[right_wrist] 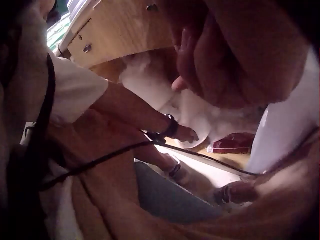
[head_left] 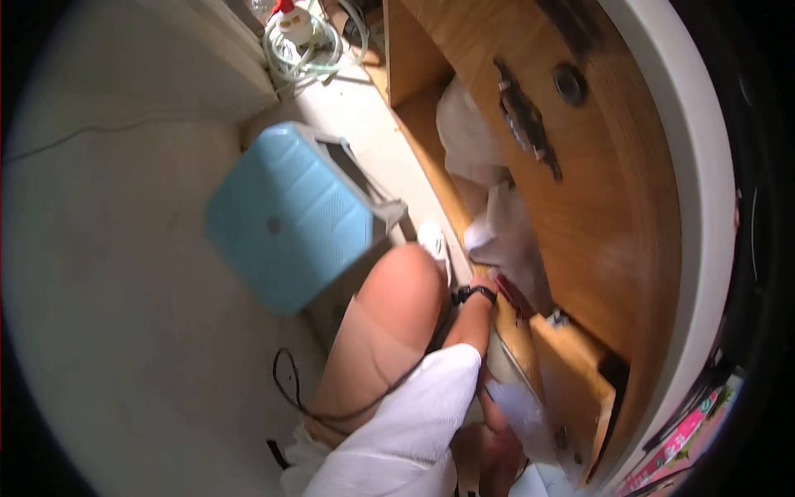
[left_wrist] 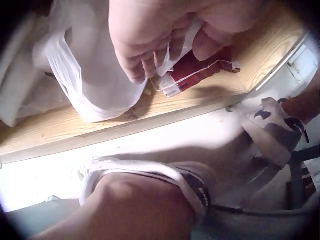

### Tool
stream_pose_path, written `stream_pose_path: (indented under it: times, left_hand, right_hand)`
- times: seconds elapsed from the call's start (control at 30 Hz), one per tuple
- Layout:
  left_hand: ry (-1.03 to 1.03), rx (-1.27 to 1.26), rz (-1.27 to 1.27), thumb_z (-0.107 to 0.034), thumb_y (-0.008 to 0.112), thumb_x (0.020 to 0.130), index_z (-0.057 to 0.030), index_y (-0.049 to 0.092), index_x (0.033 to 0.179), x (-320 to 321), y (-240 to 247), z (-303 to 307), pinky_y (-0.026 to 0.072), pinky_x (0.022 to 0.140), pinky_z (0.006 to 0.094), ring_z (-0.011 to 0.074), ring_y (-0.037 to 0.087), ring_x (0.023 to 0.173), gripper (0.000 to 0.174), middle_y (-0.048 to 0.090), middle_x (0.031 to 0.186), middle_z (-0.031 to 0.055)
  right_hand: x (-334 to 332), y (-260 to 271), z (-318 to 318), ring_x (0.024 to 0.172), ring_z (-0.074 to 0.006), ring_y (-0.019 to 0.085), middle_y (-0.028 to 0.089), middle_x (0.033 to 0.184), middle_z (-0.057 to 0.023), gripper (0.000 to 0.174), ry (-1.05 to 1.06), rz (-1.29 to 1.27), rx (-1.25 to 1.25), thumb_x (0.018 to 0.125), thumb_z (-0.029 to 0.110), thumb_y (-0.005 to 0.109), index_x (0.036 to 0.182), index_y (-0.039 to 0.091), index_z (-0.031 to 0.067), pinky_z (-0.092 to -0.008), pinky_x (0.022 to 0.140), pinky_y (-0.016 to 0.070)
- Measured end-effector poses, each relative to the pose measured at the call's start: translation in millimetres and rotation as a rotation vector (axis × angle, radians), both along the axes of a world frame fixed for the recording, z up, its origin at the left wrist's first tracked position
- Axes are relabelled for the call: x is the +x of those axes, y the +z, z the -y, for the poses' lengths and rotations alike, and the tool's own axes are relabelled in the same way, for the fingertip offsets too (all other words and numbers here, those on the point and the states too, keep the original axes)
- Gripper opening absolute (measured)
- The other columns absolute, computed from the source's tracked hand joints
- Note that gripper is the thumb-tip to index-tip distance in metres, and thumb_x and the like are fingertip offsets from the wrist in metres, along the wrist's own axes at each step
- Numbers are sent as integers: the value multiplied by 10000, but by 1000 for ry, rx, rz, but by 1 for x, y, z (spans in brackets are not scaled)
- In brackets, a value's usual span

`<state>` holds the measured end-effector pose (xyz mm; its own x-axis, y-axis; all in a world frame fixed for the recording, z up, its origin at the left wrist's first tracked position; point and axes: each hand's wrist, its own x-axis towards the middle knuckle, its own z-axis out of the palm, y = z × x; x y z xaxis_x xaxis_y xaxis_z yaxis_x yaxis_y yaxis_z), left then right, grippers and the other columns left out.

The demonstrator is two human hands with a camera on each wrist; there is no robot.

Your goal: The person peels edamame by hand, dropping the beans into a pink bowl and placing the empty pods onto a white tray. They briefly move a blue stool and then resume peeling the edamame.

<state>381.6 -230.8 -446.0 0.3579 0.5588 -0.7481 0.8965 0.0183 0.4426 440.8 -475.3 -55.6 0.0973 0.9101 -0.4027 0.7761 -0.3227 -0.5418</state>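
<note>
My left hand (left_wrist: 165, 35) reaches down at the front of the cabinet's bottom board, fingers loosely bent, thumb apart. The fingertips are right at the clear end of a dark red packet (left_wrist: 197, 75) with a thin white string across it. Beside them a white plastic bag (left_wrist: 95, 85) lies on the board, its handle loop drooping toward the front edge. In the head view, my right hand (head_left: 501, 455) is low, beside translucent white plastic (head_left: 517, 406). Its fingers look curled in the right wrist view, where smooth white material (right_wrist: 285, 135) hangs close below; I cannot tell whether they grip it.
A wooden cabinet panel (head_left: 596, 224) with a dark handle rises at the right. More white bags (head_left: 468, 124) fill the cabinet. A blue step stool (head_left: 290, 215) stands left of my knee. Coiled cable and hose (head_left: 302, 54) lie at the back. A black cord (head_left: 286, 381) loops by my leg.
</note>
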Motion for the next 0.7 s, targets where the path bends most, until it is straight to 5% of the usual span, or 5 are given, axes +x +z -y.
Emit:
stream_pose_path:
  times: [0.17, 0.27, 0.53, 0.6, 0.7]
  left_hand:
    - [-57, -56, 5, -296, 363, 967, -190, 581, 1267, -2, -11, -10, 362, 917, 355, 168, 493, 1220, 386, 550, 1306, 14]
    - [-50, -70, -7, -284, 382, 965, -184, 584, 1265, -4, -17, -10, 362, 911, 349, 162, 490, 1218, 375, 537, 1321, 9]
    - [-66, -83, 30, -290, 397, 967, -177, 573, 1278, 14, -46, -16, 355, 948, 361, 179, 453, 1260, 375, 535, 1329, 10]
    - [-51, -164, 104, -281, 356, 966, -61, 461, 1359, 17, -55, -22, 391, 940, 358, 229, 429, 1277, 463, 478, 1389, 45]
    - [-103, 229, -258, -273, 343, 977, -121, 486, 1352, 54, -105, 1, 370, 942, 356, 202, 400, 1291, 429, 425, 1433, 25]
  right_hand:
    - [49, -20, 81, 913, -215, 564, 598, 1025, -138, 247, -411, -169, -463, 945, 144, 502, 1064, 593, -53, -308, 778, 492]
    - [4, 12, -12, 741, -87, 538, 600, 931, -31, 208, -794, -437, -473, 938, 191, 576, 1075, 547, 38, -200, 608, 452]
    - [4, 6, -73, 753, -157, 527, 576, 901, -61, 228, -397, -13, -477, 856, 4, 481, 1057, 584, -28, -244, 678, 459]
    - [7, 5, -85, 747, -153, 523, 574, 895, -57, 230, -365, -13, -490, 858, 5, 479, 1060, 584, -27, -240, 669, 455]
    - [15, -4, -111, 738, -145, 519, 570, 887, -52, 232, -299, -26, -512, 862, 8, 476, 1065, 584, -27, -234, 656, 449]
